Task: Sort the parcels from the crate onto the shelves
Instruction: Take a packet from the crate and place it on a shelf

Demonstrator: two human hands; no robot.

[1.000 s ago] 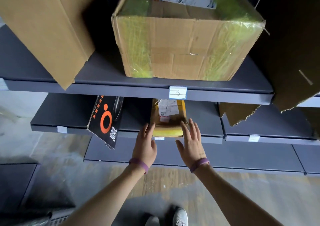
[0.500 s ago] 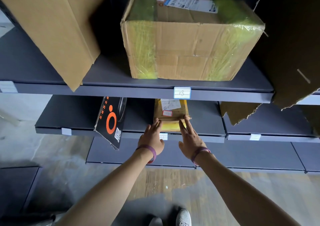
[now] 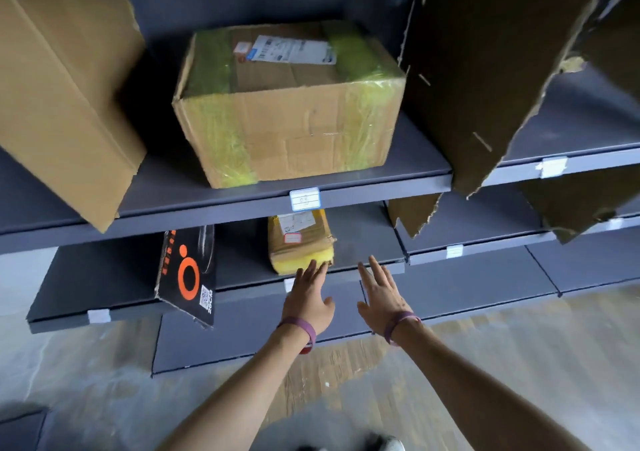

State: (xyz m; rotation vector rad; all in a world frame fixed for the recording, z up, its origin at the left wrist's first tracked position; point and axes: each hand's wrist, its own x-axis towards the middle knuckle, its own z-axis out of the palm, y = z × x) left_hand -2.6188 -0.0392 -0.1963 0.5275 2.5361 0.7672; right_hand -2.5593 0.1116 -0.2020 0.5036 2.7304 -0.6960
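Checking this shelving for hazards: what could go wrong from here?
The black carton with an orange ring tilts over the lower shelf's edge and might slide off. The tall plain cardboard box overhangs the upper shelf's edge and could tip. The left hand, touching the small yellow-taped brown parcel, could skew it.

Light: dim and soft, with deep shadow behind the middle box (image 3: 287, 128) on the upper shelf (image 3: 398, 163). Pale sheen on its yellow tape. Wide-angle bending at the edges; slight blur throughout, shelf label (image 3: 304, 199) unreadable.
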